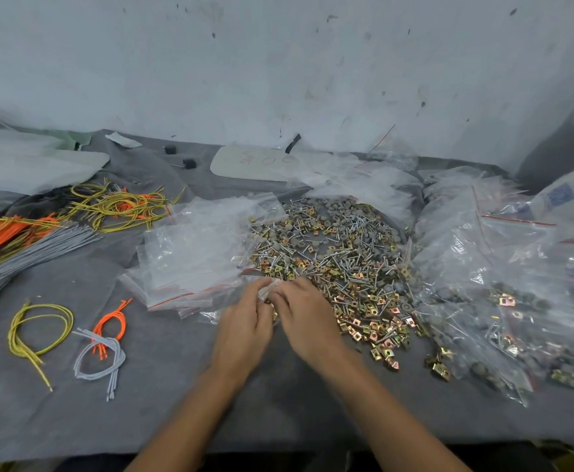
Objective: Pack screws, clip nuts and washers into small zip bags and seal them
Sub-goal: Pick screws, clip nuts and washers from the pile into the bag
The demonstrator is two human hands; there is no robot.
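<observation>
A small packing workshop, a hand-work bench rather than a home or office. The surface (163,413) is covered in grey felt and stands against a scuffed, stained pale wall (278,63). At its middle lies a loose heap of screws, clip nuts and washers (343,253). Just left of the heap is a stack of empty zip bags (197,253), and filled bags (503,318) pile up along the right edge. Bulk stock sits at the left edge too — bundles of yellow and orange cords (115,206) and grey cords (23,257).
</observation>
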